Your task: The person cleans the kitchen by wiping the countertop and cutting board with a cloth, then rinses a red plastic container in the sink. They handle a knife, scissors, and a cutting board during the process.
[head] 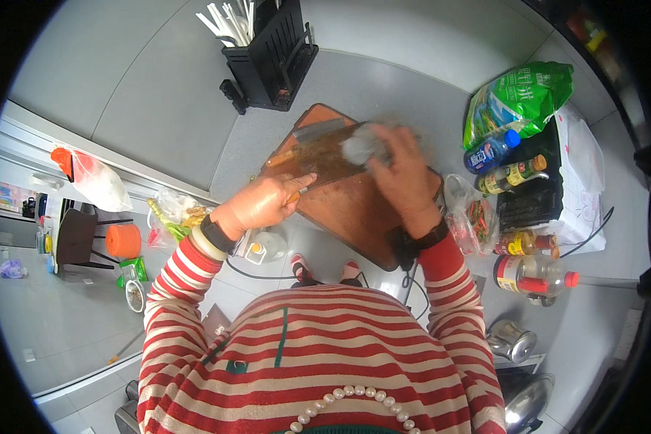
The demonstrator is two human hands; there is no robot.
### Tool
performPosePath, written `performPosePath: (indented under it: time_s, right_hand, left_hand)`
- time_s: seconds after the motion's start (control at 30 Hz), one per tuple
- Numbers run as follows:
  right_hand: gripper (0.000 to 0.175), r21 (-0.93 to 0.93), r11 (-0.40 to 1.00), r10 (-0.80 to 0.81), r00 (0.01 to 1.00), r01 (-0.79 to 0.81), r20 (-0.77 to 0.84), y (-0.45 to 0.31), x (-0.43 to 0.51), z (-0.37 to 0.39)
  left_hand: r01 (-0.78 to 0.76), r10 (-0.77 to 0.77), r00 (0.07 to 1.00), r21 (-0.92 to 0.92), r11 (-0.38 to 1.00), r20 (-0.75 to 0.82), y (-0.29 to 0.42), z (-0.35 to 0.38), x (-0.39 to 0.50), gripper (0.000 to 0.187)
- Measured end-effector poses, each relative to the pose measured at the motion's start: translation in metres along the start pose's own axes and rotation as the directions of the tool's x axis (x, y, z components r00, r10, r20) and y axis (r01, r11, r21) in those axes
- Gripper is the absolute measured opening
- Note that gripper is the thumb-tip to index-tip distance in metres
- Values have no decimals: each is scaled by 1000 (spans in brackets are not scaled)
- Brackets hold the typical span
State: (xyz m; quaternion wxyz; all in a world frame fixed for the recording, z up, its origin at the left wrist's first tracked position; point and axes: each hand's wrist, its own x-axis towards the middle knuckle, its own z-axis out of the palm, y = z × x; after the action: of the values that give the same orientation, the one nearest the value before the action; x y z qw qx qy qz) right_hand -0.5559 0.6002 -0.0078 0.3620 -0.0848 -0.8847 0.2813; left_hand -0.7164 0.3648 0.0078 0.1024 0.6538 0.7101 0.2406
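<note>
My left hand (263,200) is closed around the wooden handle (298,195) of a broad-bladed knife. Its brownish, stained blade (331,157) lies over a brown wooden cutting board (336,211). My right hand (404,173), blurred by motion, holds a greyish-white scrubbing pad or wad (362,144) against the blade's far end. The pad's exact kind cannot be made out. A second wooden handle (280,158) shows beyond my left hand; where it joins is unclear. A grey flat blade (319,130) rests near the board's far edge.
A black knife and chopstick rack (268,65) stands beyond the board. On the right are a green bag (521,103), a blue-capped bottle (491,152), sauce bottles (512,173) and a plastic bag of red chillies (474,217). A cable (266,276) runs below the board.
</note>
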Motion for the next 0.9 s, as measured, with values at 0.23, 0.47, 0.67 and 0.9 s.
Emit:
performPosePath:
  time_s: [0.23,0.47,0.67,0.9]
  right_hand:
    - [51,-74,988,-110,953,136,281,-35,3,57]
    - [46,-378,917,197,967,-124,160,31,9,78]
    - [42,-616,708,551,815,-344,178,70,-27,40]
    - [54,-677,694,429,896,-244,117,70,-66,53]
  left_hand:
    - [-198,131,977,485,852,169,13,-12,0,52]
    - [-152,59,976,469,870,208,3,-10,-18,55]
    - [59,-68,998,331,942,16,-27,-23,-58,52]
    - [390,-331,908,231,892,-256,-44,-28,-101,51]
